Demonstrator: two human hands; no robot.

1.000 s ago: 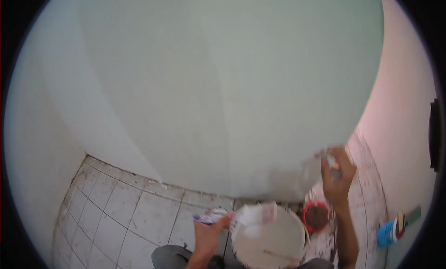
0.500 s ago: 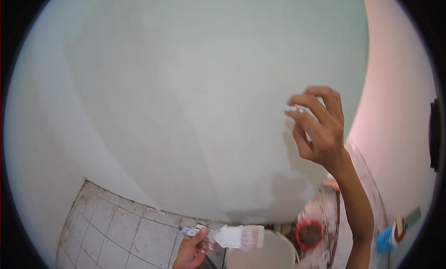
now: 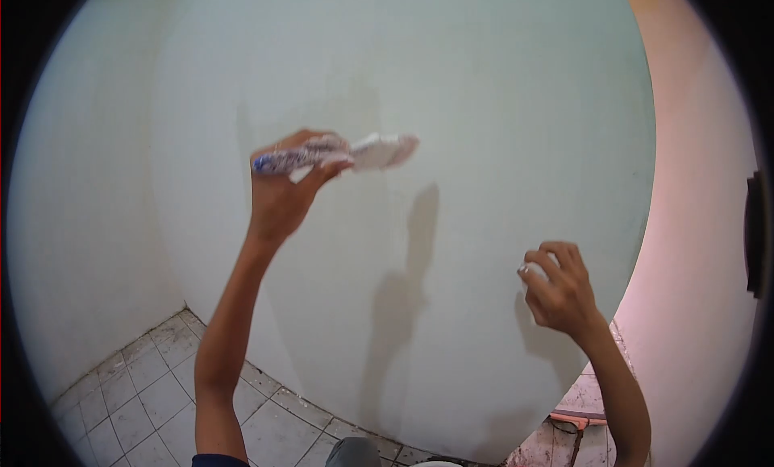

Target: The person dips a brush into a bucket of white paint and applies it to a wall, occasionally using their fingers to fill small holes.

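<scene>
My left hand [image 3: 284, 195] is closed round the handle of a paintbrush [image 3: 385, 151], raised in front of the pale wall [image 3: 476, 96]. The brush is smeared with white paint, its blue handle end points left and its bristles point right. Blur hides whether the bristles touch the wall. Lower and to the right, my right hand [image 3: 562, 294] is held near the same wall with its fingers curled in. Something white shows at its fingertips, too small to name.
White floor tiles [image 3: 145, 410] run along the wall's foot. A floor squeegee [image 3: 577, 421] with an orange head lies at the lower right. A sliver of white bucket rim [image 3: 435, 464] shows at the bottom edge. A pinkish wall [image 3: 693, 225] borders the right side.
My left hand has lifted the paintbrush from above the bucket up to the wall. My right hand has come lower in view. The view has shifted, and the red container and blue bottle have left it.
</scene>
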